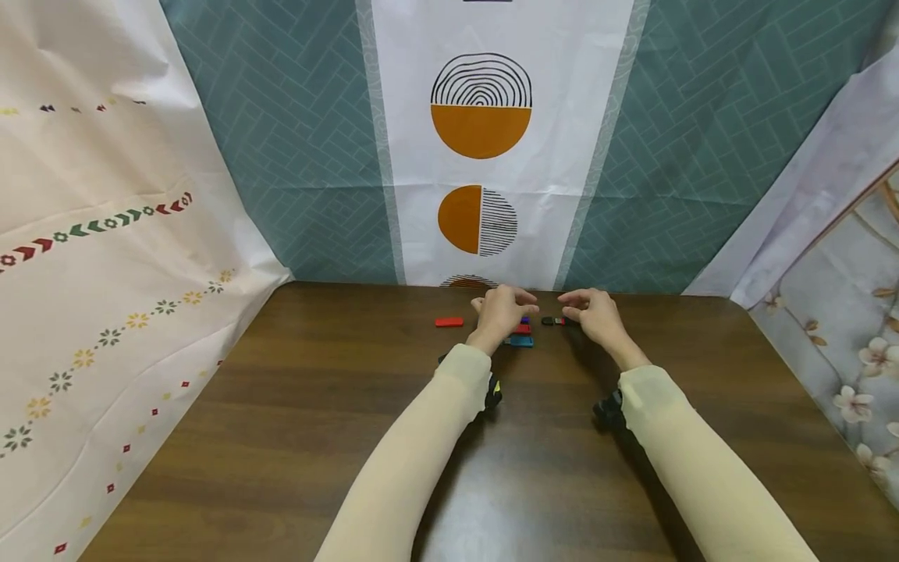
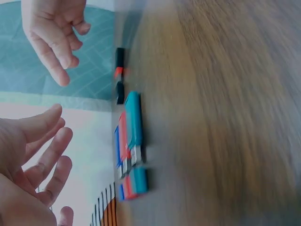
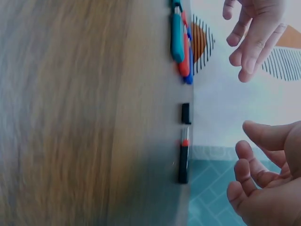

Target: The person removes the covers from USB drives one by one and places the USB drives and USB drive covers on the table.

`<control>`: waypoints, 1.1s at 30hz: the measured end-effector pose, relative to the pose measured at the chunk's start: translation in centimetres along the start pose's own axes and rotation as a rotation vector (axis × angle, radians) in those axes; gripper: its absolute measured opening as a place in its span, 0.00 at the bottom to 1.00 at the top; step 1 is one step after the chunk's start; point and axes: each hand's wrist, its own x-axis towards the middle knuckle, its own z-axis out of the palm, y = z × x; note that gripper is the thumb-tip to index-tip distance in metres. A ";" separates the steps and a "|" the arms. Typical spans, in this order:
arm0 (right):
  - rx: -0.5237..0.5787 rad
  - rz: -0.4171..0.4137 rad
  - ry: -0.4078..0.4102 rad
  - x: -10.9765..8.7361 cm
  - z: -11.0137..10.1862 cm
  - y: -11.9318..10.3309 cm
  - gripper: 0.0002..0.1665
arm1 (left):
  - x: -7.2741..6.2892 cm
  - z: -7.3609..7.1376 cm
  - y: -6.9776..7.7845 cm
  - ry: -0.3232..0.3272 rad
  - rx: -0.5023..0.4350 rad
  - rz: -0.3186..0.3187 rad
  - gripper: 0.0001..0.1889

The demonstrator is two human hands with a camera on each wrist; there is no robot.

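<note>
My left hand [image 1: 500, 311] hovers over the far part of the table, fingers bent loosely and holding nothing. Opposite it, my right hand [image 1: 595, 315] is also raised with nothing in it; a gap separates the two hands. Below them lie what look like USB flash drives: a teal one [image 2: 134, 117], a red one [image 2: 123, 136] and a blue one [image 2: 117, 147], side by side. Their metal plugs show, with matching caps [image 2: 138, 180] just off the plug ends. Nearer the right hand is a black and red flash drive [image 3: 183, 162], its black cap [image 3: 186, 113] lying apart from its plug.
A red flat block [image 1: 449, 321] lies on the brown wooden table [image 1: 316, 437] to the left of the drives. Patterned cloth [image 1: 316, 156] hangs behind the far edge, and a white embroidered cloth [image 1: 105, 273] hangs at the left.
</note>
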 end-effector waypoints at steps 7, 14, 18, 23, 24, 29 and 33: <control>0.078 0.023 -0.044 -0.3 0.7 -1.1 0.18 | -1.1 -2.2 -1.6 0.000 -0.032 -0.001 0.12; 0.175 0.026 -0.087 -0.7 1.5 -2.0 0.20 | -2.4 -4.1 -2.9 0.015 -0.042 -0.005 0.13; 0.200 -0.002 -0.096 -0.9 2.0 -2.6 0.19 | -3.2 -4.9 -3.7 0.013 -0.051 -0.002 0.12; 0.283 0.006 -0.148 -1.1 2.8 -3.3 0.21 | -4.5 -5.8 -4.8 0.010 -0.038 -0.010 0.12; 0.302 0.008 -0.162 -1.1 3.0 -3.5 0.21 | -4.7 -6.0 -5.0 0.012 -0.035 -0.009 0.12; 0.371 0.022 -0.215 -1.2 4.0 -4.5 0.23 | -5.9 -7.2 -6.1 0.021 -0.025 0.007 0.13; 0.406 0.020 -0.239 -1.4 4.9 -5.4 0.22 | -6.6 -7.9 -7.1 0.024 -0.021 0.015 0.14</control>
